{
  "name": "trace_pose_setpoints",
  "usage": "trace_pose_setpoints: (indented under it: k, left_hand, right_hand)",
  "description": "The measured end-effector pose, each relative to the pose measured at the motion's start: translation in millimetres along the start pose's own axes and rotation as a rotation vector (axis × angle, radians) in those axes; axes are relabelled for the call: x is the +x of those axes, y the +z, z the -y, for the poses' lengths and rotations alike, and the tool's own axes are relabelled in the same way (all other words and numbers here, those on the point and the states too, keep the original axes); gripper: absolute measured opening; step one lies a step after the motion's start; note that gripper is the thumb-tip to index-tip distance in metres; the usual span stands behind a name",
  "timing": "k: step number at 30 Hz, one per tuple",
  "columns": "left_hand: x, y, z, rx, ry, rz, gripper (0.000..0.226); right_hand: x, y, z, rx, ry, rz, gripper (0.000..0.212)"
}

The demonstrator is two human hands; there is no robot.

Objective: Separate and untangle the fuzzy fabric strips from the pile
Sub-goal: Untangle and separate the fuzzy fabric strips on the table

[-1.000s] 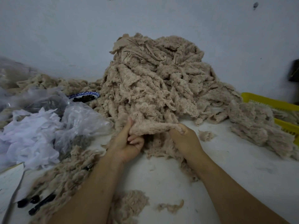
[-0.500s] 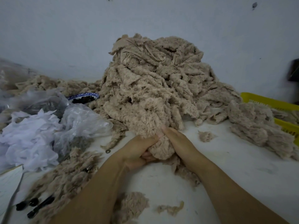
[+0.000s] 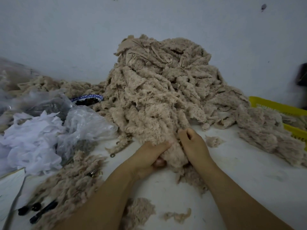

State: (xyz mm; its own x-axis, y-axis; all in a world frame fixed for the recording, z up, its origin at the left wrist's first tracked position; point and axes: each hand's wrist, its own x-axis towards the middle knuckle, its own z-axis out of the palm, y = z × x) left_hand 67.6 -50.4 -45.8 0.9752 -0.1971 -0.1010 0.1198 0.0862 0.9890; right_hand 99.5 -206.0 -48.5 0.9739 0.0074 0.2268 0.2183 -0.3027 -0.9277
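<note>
A tall pile of beige fuzzy fabric strips (image 3: 159,83) rises against the wall at the middle of the white table (image 3: 249,171). At its near foot a bundled clump of strips (image 3: 172,155) hangs down between my hands. My left hand (image 3: 147,158) grips the clump from the left, thumb on top and fingers curled under it. My right hand (image 3: 192,145) sits against the clump's right side with its fingers curled, pinching fuzz near the top. Loose strips (image 3: 66,185) lie at the lower left, and smaller scraps (image 3: 177,216) lie near my forearms.
Clear plastic bags with white fabric (image 3: 33,138) crowd the left. A blue-rimmed bowl of dark pieces (image 3: 88,100) sits behind them. A yellow crate (image 3: 280,107) holds more strips at the right. Black scissors (image 3: 39,211) and a small washer (image 3: 112,155) lie near the left front.
A second ago my hands held a strip stretched out flat between them. They have since come together, bunching the fabric into a clump, and my right hand has curled against its side.
</note>
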Motion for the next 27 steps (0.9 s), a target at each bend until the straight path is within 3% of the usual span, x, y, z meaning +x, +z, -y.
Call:
trace_pose_setpoints:
  k: [3,6,10,12,15,16,17,19,22,25,27]
  left_hand:
    - [12.3,-9.9,2.7,-0.055,0.017,-0.454,0.041]
    - [20.0,-37.7,2.6,-0.134,0.046,-0.836,0.027]
    - [14.9,-44.5,-0.1,0.009,0.079,-1.032,0.049]
    - [10.3,-31.2,-3.5,0.2,0.243,-1.043,0.043]
    - [4.7,-14.4,-5.1,0.373,0.506,-0.944,0.009]
    - [2.6,-11.1,-5.9,0.377,0.538,-0.894,0.007]
    - [1.6,-8.1,-5.8,0.382,0.539,-0.82,0.019]
    - [0.1,-0.8,-5.6,0.344,0.434,-0.629,0.035]
    - [1.7,3.9,-8.9,0.014,0.16,-0.443,0.033]
    - [4.1,5.2,-12.6,-0.38,0.037,-0.353,0.039]
    - [4.0,-1.9,-14.4,-0.551,0.042,-0.359,0.028]
  right_hand:
    - [7.4,-4.5,-9.5,-0.16,0.05,-0.073,0.019]
    - [14.6,-2.8,-15.0,-0.3,0.04,-0.047,0.021]
    - [17.6,10.1,-13.5,-0.432,-0.006,0.061,0.029]
    - [21.3,12.1,-7.8,-0.418,-0.023,0.095,0.032]
    - [28.9,9.2,9.3,-0.294,-0.021,0.12,0.036]
    - [28.2,8.4,16.9,-0.196,0.001,0.097,0.034]
    - [24.9,8.5,24.7,-0.069,0.019,0.082,0.032]
    - [12.7,8.1,41.7,0.116,-0.017,0.085,0.038]
    - [-12.9,13.7,58.5,0.164,-0.133,0.333,0.042]
    - [-32.1,20.7,49.7,0.024,-0.106,0.598,0.034]
    - [-33.2,17.4,35.2,-0.119,-0.123,0.616,0.04]
